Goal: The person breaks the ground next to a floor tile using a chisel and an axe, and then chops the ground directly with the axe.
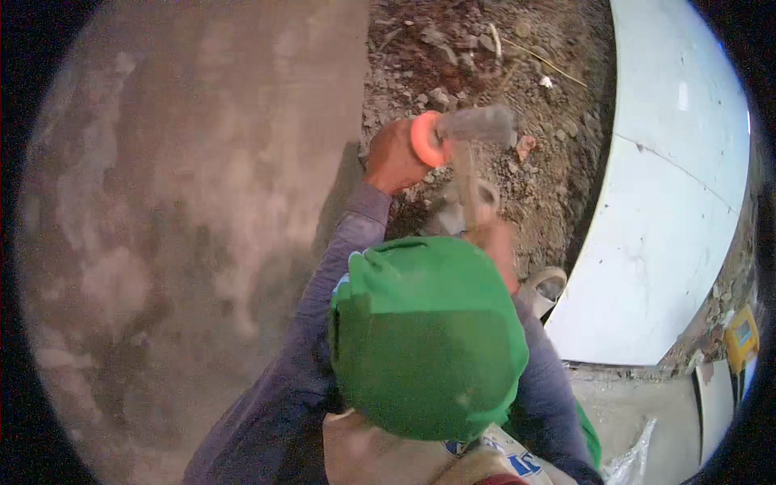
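My left hand (394, 155) is closed beside an orange ring-shaped guard (430, 139), close to the edge of the brown surface; the tool's shaft is hidden. My right hand (495, 242), blurred, grips the light handle of a hammer (466, 182). The blurred grey hammer head (478, 124) is right beside the guard. Between the purple sleeves, a green cloth head covering (428, 339) fills the lower middle and hides part of the arms.
A broad brown surface (178, 194) spans the left. Stony rubble (558, 162) lies beyond my hands. White panels (647, 250) stand at the right, near a pale round-rimmed object (543, 289). A yellow item (741, 338) and clear plastic (634, 461) are at the lower right.
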A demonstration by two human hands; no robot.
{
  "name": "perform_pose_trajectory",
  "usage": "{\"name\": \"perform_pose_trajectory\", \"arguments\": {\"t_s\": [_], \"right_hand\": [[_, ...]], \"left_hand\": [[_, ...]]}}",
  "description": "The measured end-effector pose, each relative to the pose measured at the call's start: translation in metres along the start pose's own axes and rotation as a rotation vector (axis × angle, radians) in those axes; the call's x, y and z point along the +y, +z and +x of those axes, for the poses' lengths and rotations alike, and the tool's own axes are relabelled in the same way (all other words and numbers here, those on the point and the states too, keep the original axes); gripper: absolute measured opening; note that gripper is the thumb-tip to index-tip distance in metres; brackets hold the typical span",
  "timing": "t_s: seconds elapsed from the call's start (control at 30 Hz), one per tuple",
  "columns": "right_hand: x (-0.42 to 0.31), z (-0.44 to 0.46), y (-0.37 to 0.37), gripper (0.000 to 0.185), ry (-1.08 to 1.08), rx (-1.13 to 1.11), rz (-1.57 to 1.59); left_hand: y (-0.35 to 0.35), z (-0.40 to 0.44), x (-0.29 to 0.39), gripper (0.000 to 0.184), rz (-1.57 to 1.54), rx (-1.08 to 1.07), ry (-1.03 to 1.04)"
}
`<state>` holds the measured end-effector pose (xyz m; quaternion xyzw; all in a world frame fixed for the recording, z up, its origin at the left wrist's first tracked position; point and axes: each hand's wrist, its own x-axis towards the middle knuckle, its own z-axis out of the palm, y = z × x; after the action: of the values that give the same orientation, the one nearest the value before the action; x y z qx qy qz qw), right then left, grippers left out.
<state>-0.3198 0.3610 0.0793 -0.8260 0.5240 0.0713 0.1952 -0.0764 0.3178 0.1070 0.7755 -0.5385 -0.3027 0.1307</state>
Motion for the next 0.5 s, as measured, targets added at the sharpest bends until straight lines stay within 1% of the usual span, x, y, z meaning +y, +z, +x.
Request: {"name": "perform_pose_trajectory", "arguments": {"t_s": [0.07, 0.1, 0.13, 0.17, 0.2, 0.27, 0.3, 0.33, 0.37, 0.4, 0.47, 0.5], "right_hand": [[-0.002, -0.003, -0.017, 0.014, -0.019, -0.093, 1.008], [0.010, 0.029, -0.044, 0.010, -0.118, 0.027, 0.940], [0.023, 0.033, -0.073, 0.007, -0.174, 0.104, 0.864], [0.042, 0.033, -0.098, 0.006, 0.146, -0.040, 0.956], [0.055, 0.045, -0.116, 0.011, 0.460, -0.146, 1.020], [0.041, 0.054, -0.156, 0.022, 0.444, 0.257, 1.554], [0.025, 0.047, -0.124, 0.022, 0.528, 0.490, 1.622], [0.025, 0.017, -0.063, 0.011, 0.641, 0.282, 2.174], [0.018, 0.006, -0.039, 0.018, 0.458, 0.029, 1.815], [0.004, -0.004, -0.019, 0.033, 0.284, -0.186, 1.439], [-0.005, -0.011, -0.023, 0.049, 0.127, -0.382, 1.050], [0.000, 0.009, -0.042, 0.049, 0.084, -0.351, 1.044]], "left_hand": [[-0.007, -0.006, 0.006, 0.033, -0.012, 0.017, 0.000], [0.001, 0.003, -0.016, 0.033, -0.024, 0.108, 0.098], [0.013, -0.001, -0.029, 0.031, -0.044, 0.093, 0.083], [0.025, -0.004, -0.041, 0.029, -0.063, 0.077, 0.067], [0.029, -0.022, -0.038, 0.029, -0.075, 0.036, 0.030], [0.012, -0.005, -0.027, 0.028, -0.077, 0.057, 0.036], [0.005, -0.009, -0.015, 0.027, -0.045, 0.060, 0.002], [0.004, -0.009, -0.011, 0.027, -0.043, 0.070, 0.021], [0.005, -0.004, -0.011, 0.026, -0.035, 0.089, 0.055], [0.005, -0.004, -0.013, 0.025, -0.020, 0.111, 0.092], [0.008, -0.018, -0.019, 0.024, -0.019, 0.065, 0.061], [0.009, -0.009, -0.026, 0.023, -0.015, 0.078, 0.053]]}}
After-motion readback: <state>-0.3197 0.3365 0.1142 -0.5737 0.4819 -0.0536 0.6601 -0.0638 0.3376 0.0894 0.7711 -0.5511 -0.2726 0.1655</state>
